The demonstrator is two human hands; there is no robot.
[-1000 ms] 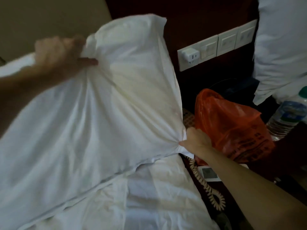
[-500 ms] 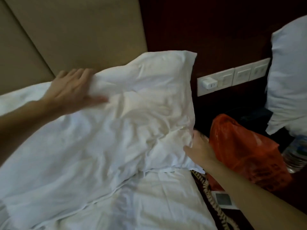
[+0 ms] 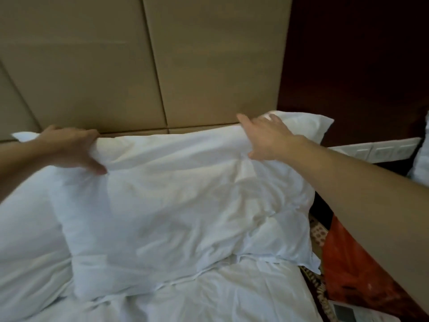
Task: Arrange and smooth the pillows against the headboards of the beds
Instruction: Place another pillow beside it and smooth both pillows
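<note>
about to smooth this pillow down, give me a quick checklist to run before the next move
1. Pillow against headboard: ok, top edge meets it.
2. Left hand grips top edge: ok.
3. Right hand on top edge: ok, whether it grips: cannot tell.
4. Pillow surface smooth: not ok, creased.
5. Pillow square on the bed: not ok, right corner overhangs.
6. Orange bag clear of pillow: ok.

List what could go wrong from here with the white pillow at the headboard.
1. The white fabric pillow overhangs the bed's right edge; a push from the right hand might tip it onto the orange plastic bag beside the bed.
2. The left hand pinches the top edge, which may bunch new creases into an already wrinkled cover.
3. It leans low on the tan padded headboard and could slump.
</note>
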